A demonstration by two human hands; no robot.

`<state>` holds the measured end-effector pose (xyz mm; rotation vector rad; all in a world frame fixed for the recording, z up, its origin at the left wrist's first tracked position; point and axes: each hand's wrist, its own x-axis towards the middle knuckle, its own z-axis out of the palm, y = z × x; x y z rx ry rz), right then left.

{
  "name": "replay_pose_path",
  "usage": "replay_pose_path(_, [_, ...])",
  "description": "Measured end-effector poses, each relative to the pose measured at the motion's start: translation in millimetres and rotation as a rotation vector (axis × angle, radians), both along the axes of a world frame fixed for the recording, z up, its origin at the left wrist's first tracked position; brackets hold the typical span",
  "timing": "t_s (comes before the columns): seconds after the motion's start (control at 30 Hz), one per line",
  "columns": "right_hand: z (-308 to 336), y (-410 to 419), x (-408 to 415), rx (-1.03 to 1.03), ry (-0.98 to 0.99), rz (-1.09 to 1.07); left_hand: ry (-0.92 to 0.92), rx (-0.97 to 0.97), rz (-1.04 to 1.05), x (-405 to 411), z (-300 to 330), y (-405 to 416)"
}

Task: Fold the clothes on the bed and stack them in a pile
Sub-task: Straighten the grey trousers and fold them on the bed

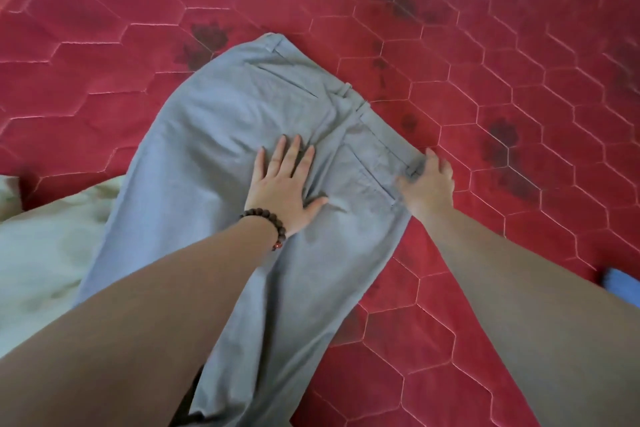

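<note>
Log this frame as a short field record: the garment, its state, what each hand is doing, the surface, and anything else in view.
garment: grey cotton trousers, laid flat, waistband toward the far right
fold state: not yet folded across; legs run toward the camera
left hand: flat, fingers spread, pressing on the seat of the trousers
right hand: at the waistband edge near a belt loop, blurred; grip cannot be told
wrist: dark beaded bracelet on the left
surface: red quilted bedcover with hexagon stitching
other: pale cream cloth at left; blue item at right edge

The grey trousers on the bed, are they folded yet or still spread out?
Spread out. The grey trousers lie flat on the red bedcover, both back pockets showing; whether the legs are folded cannot be told.
</note>
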<state>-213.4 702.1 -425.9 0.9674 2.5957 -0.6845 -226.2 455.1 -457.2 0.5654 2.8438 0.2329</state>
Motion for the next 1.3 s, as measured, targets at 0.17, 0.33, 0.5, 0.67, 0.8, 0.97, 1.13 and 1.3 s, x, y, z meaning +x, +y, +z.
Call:
replay_pose_path(0.17, [-17,-1,-5,-0.054,0.186,-0.208,0.038,-0.007,-0.01,0,-10,-2])
replay_pose_path(0.33, [2,-19,5,-0.116,0.413,-0.133,-0.033,0.006,0.004,-1,4,0])
replay_pose_path(0.5, [37,-59,17,-0.348,0.583,0.111,-0.127,0.579,0.147,4,55,27])
replay_pose_path(0.67, [53,-92,32,-0.749,0.498,0.283,-0.532,1.166,0.57,9,87,46])
replay_pose_path(0.8, [56,-92,36,-0.714,0.363,0.407,-0.459,1.06,0.718,8,82,24])
replay_pose_path(0.97, [78,-98,1,-0.223,0.389,0.75,-0.405,1.016,0.616,19,93,-2])
replay_pose_path(1.13, [104,-123,-49,0.023,0.135,1.378,-0.275,0.931,0.536,32,116,-34])
replay_pose_path(1.3, [127,-152,-29,0.08,0.168,1.465,-0.224,0.892,0.59,47,153,-66])
